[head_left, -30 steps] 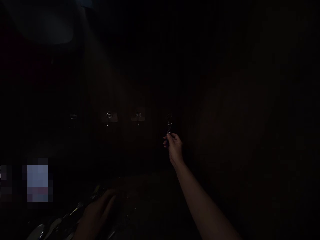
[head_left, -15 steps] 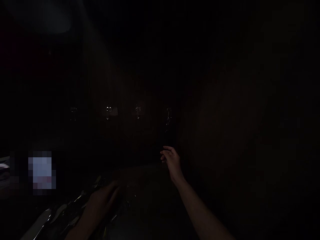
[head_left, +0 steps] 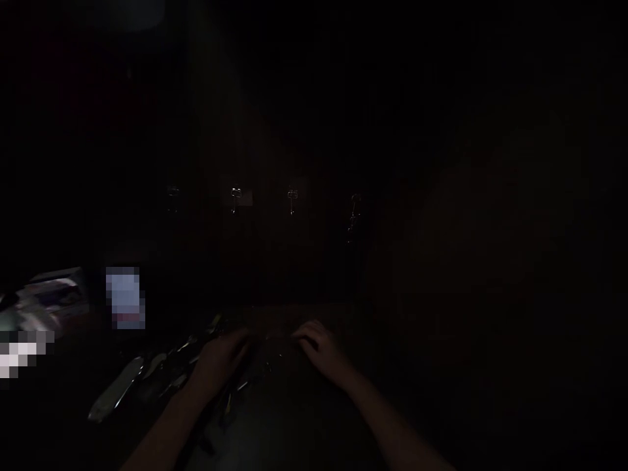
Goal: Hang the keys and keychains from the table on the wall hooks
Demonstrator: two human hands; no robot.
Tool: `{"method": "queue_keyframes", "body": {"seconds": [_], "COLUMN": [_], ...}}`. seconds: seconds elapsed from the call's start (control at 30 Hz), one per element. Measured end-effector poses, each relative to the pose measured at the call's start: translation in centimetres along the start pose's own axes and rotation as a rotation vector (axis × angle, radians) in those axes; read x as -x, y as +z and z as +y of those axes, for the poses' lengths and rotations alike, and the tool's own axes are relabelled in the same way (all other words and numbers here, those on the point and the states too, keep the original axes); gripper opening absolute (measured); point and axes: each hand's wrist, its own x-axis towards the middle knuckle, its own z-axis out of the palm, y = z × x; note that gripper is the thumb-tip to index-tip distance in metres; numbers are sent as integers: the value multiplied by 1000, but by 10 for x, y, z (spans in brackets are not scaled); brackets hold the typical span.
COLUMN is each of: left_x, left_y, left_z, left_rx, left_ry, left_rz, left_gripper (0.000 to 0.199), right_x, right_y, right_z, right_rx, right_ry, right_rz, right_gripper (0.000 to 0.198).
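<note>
The scene is very dark. My left hand [head_left: 220, 356] is low over the table, back of the hand up, its thumb partly showing. Its fingertips fade into shadow, so I cannot tell whether they grip anything. Several shiny metal tools [head_left: 184, 345] lie close beside it on the left. Across a short gap, my right hand [head_left: 321, 350] is lowered near the table with fingers curved and thumb apart; nothing shows in it. Between the hands are tiny bright glints [head_left: 273, 358], too small to name.
A long pale-faced object with a shiny edge [head_left: 116, 389] lies at left. Behind it glows a blurred-out bright rectangle [head_left: 125, 297]. A printed box or packet [head_left: 59, 294] stands at far left. Several metal clips or hooks [head_left: 292, 195] line the dark back surface.
My right hand has come down and inward, nearer my left hand. The view has shifted, so the background sits further right and higher, and more of the left side shows.
</note>
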Motion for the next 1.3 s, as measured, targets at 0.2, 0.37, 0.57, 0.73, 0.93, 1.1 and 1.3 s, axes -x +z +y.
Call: {"method": "queue_keyframes", "body": {"seconds": [0.2, 0.37, 0.57, 0.73, 0.93, 1.1, 1.3], "left_x": [-2, -2, -1, 0, 0, 1, 6], "left_y": [-5, -14, -23, -26, -21, 0, 27], "left_z": [-2, -1, 2, -3, -9, 15, 40], "left_rx": [-46, -244, -370, -322, -176, 53, 311], "left_ry": [13, -112, -205, -233, -176, 80, 164], "left_rz": [-15, -54, -64, -6, 120, 110, 91], "left_gripper": [28, 27, 26, 27, 34, 29, 41], "right_x": [2, 1, 2, 4, 4, 0, -6], "right_y": [5, 7, 3, -1, -5, -2, 8], "right_z": [-23, -15, -8, -3, 0, -10, -24], "right_rx": [209, 244, 280, 307, 304, 236, -108], "right_ry": [-154, -106, -33, -25, -33, -36, -10], "right_rz": [-278, -286, -236, -189, -176, -148, 49], "right_gripper": [27, 16, 14, 14, 14, 10, 7]}}
